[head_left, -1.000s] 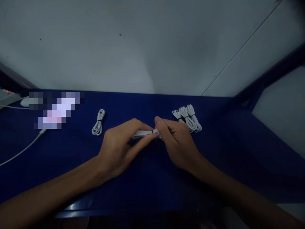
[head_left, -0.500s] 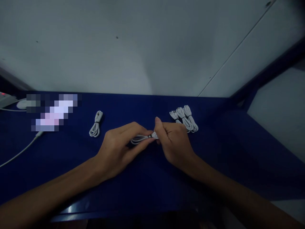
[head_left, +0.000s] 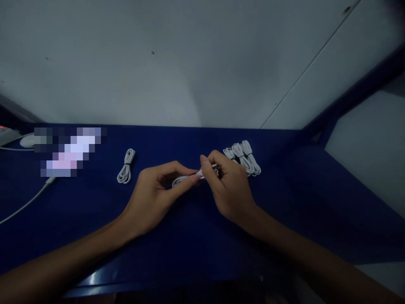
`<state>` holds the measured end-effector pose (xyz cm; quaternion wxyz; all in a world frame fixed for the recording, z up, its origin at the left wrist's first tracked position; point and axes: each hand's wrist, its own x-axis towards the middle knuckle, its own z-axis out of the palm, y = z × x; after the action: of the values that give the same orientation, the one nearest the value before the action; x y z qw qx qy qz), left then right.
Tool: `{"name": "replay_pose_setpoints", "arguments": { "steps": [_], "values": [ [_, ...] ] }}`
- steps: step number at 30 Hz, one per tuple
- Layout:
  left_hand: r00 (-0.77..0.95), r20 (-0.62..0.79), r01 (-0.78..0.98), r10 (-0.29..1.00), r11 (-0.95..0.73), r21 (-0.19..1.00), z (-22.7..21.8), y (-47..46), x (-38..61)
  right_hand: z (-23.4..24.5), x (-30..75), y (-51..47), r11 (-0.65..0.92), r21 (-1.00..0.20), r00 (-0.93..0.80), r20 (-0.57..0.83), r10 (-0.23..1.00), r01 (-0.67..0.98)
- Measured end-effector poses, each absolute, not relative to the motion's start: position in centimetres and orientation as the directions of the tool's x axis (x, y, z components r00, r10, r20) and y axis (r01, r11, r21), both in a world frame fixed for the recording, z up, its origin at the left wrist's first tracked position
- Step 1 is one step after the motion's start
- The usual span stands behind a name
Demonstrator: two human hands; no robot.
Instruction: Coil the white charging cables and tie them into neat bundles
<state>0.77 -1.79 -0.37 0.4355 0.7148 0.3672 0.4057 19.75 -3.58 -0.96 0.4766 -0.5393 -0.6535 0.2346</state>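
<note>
Between my two hands is a coiled white cable (head_left: 179, 180), held just above the blue table (head_left: 190, 236). My left hand (head_left: 155, 190) pinches the coil near its middle between thumb and fingers. On the cable's right end, my right hand (head_left: 229, 188) is closed with its thumb pressed against the bent index finger. The fingers cover the middle of the coil, so its black tie cannot be seen. Another coiled white cable with a black tie (head_left: 125, 166) lies left of my left hand. Several tied white cables (head_left: 245, 158) lie side by side behind my right hand.
A blurred-out bright device (head_left: 71, 153) with a white cord (head_left: 28, 205) plugged into it lies at the left. Beside it is a white rounded object (head_left: 27, 140). A pale wall panel (head_left: 142, 80) rises behind the table, and a blue frame bar (head_left: 351, 95) slants at the right.
My left fingers have shifted over the black tie, which showed before. My right hand has loosened and tilted up a little, so more of the cable's right end shows.
</note>
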Motion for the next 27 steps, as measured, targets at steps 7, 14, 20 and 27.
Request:
{"name": "replay_pose_setpoints", "arguments": {
  "steps": [7, 14, 20, 27],
  "values": [
    [0.431, 0.232, 0.156, 0.872, -0.325, 0.933, -0.30, -1.79, 0.67, -0.93, 19.77, -3.44, 0.299, -0.808, 0.046, 0.372, 0.927, 0.508],
    [0.480, 0.423, 0.359, 0.769, -0.612, 0.705, -0.87, -1.84, 0.23, -0.81, 19.97, -3.22, 0.220, -0.846, 0.071, 0.288, 0.955, 0.486],
    [0.525, 0.576, 0.349, 0.627, -0.776, 0.526, -0.65, -1.96, 0.47, -0.82, 20.11, -3.26, 0.188, -0.881, 0.057, 0.236, 0.970, 0.435],
    [0.539, 0.610, 0.397, 0.581, -0.814, 0.425, -0.37, -2.13, 0.53, -1.06, 20.43, -3.21, 0.102, -0.962, -0.013, 0.102, 0.995, 0.251]
  ]
}}
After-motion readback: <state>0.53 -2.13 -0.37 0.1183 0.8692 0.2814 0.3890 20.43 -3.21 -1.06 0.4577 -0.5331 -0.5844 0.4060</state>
